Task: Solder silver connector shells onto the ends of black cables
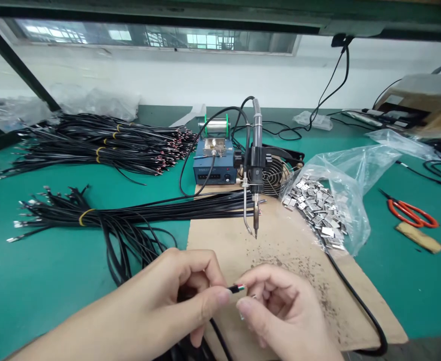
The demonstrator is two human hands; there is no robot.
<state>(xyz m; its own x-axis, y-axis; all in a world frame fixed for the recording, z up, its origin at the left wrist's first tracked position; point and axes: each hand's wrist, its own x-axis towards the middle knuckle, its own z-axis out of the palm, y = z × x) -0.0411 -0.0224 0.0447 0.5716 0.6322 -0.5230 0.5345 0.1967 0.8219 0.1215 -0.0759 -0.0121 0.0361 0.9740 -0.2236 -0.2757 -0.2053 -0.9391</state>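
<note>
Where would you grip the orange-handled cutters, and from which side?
Probably by the orange handles, with the right hand coming from above and the right: they lie flat, loops toward the right, dark tip pointing away and left. The tan block beside them makes a low approach from the near side look awkward.

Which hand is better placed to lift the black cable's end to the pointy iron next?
Probably the left hand: it pinches the black cable just behind its coloured wires. The right hand is beside those wires, its grip partly hidden.
</note>
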